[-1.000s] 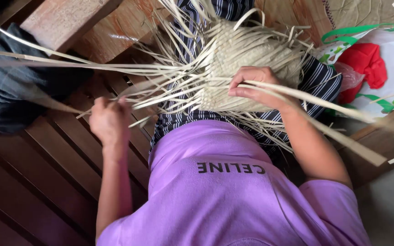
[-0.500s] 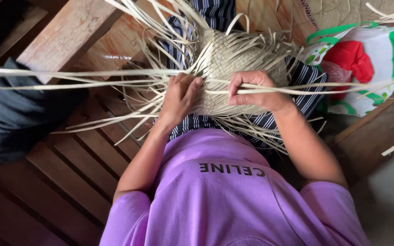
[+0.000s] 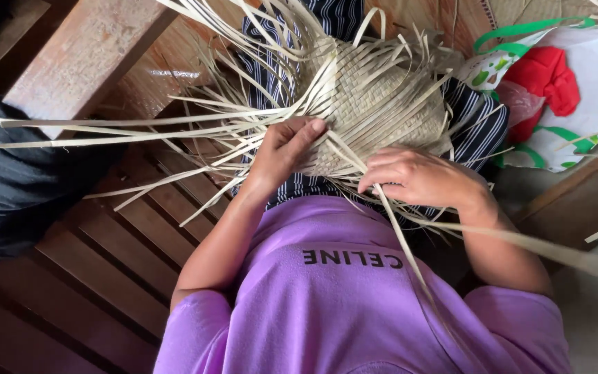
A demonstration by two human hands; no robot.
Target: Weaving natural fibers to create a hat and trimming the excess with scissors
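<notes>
Mid-weave at frame centre: your left hand [image 3: 286,149] pressed the pale woven straw dome [image 3: 382,104]; your right hand [image 3: 417,179] pinched one loose straw strip [image 3: 399,239], needing tucking next.

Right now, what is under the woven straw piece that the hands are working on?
Under the woven straw piece lies dark striped cloth, showing at its right and lower edges. The left hand and right hand press its near edge. What is beneath its middle is covered.

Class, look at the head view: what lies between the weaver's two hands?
Head view: between the left hand and right hand lie pale loose strips over the woven piece's lower edge.
</notes>
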